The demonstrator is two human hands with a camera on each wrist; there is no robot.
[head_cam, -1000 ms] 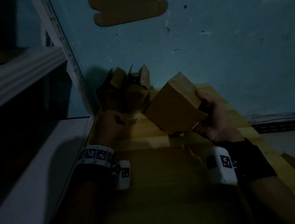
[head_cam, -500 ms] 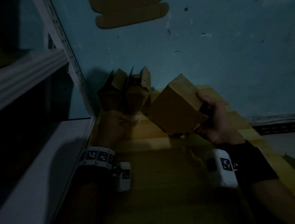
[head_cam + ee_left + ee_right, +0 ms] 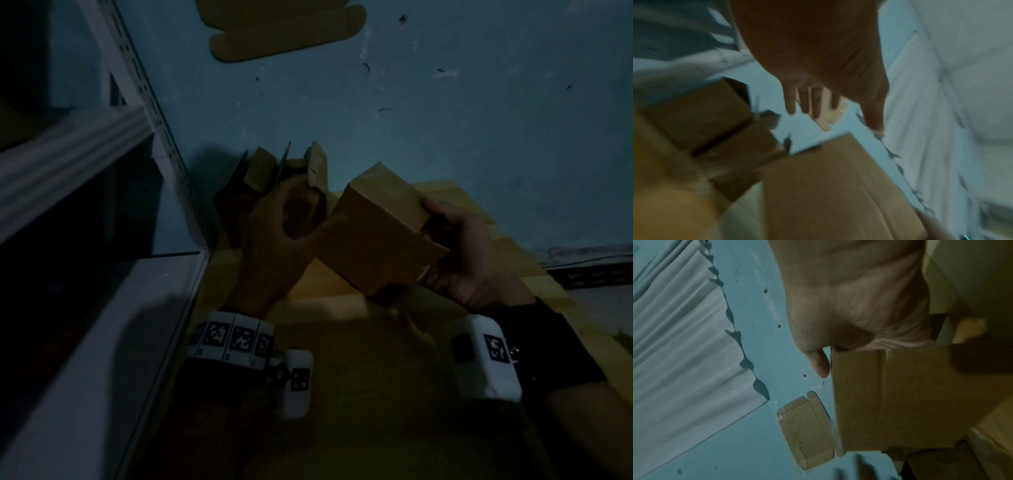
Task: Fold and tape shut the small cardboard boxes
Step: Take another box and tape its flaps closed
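One closed cardboard box (image 3: 380, 233), brown, cube-like with crisp edges and a matte face, is held tilted in the air above the yellow wooden surface (image 3: 342, 301). The right hand (image 3: 469, 253) has its grip closed round the box's right end, thumb on top, fingers curled underneath; the right wrist view shows the palm against the box (image 3: 900, 395) and a seam running down one panel. The left hand (image 3: 274, 236) is raised just left of the box, grip wide and holding nothing, fingers spread and straight in the left wrist view (image 3: 813, 104); whether a fingertip touches the box edge cannot be told in the dim light. Behind the left hand, against the wall, stands a cluster of open boxes (image 3: 274, 178) with flaps pointing up, two or three; the exact count is unclear in the dark. One flat unfolded cardboard blank (image 3: 284, 31) with rounded tabs is stuck on the blue wall (image 3: 445, 120), handwriting on it in the right wrist view (image 3: 807, 430). One white metal shelf (image 3: 85, 342) with a slotted upright stands at left. Two wrist bands with black-and-white square markers, one per wrist (image 3: 233, 339) (image 3: 493, 353). The left wrist view is blurred.
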